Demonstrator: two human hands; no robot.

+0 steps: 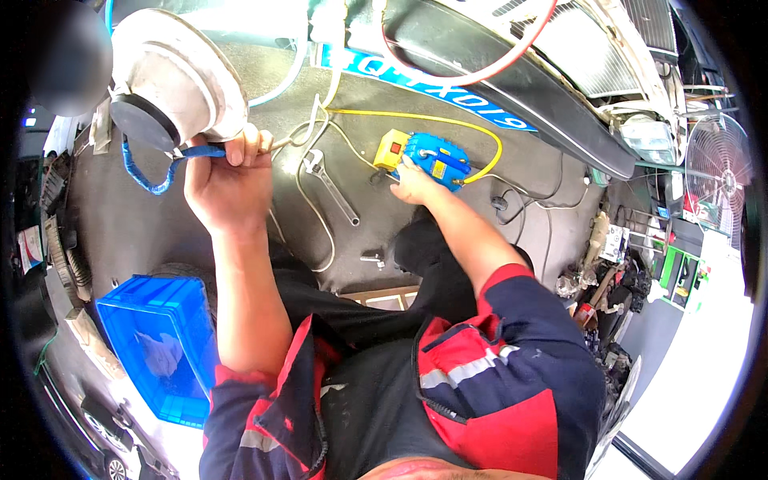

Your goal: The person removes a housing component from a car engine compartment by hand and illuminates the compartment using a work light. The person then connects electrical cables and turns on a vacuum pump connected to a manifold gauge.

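At the left, my left hand (234, 180) is raised and closed around a blue-wrapped handle (204, 150). The handle joins a large off-white, flanged, bell-like object (172, 68) with a black round cap; its exact kind is unclear. More of the blue-wrapped strap loops below the cap. My right hand (418, 186) reaches to a blue-and-yellow pump (436, 156) on the floor, index finger and thumb apart. Its index fingertip touches the pump where yellow meets blue. From the pump's right end, a yellow hose (488, 132) curves up and back leftward.
An adjustable wrench (334, 190) lies among pale cords (326, 232) on the floor. Beyond is a car bumper (512, 60) with a blue plate (448, 90); a red hose (480, 78) hangs before it. A blue crate (152, 352) stands left, a fan (724, 180) right.
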